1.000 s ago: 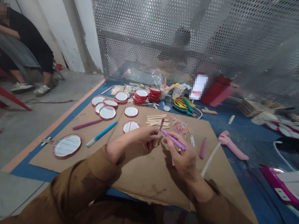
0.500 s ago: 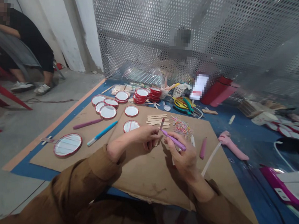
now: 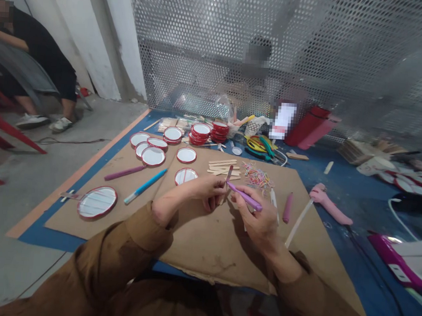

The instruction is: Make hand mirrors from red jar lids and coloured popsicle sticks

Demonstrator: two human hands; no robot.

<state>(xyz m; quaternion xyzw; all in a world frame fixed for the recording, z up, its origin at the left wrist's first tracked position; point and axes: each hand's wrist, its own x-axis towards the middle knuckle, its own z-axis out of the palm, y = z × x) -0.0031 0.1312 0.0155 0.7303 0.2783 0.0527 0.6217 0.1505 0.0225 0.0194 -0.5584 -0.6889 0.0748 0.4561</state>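
Pinched in the fingers of my left hand is a craft stick held upright, its upper part coloured dark reddish-purple. My right hand grips a purple marker, with its tip against or very close to the stick. Fingers partly hide the lower stick. Just beyond the hands, plain craft sticks lie by a heap of small coloured rubber bands. A red-rimmed white lid with faint lines lies behind my left wrist. To the right is a purple marker-like piece.
Cardboard covers part of the blue table. On the left lie a blue marker and a lid with a stick handle. Stacked lids, pliers and a pink glue gun surround it. A person sits far left.
Both hands keep nearly the same pose, with the marker still at the stick. The whole view has shifted very slightly.
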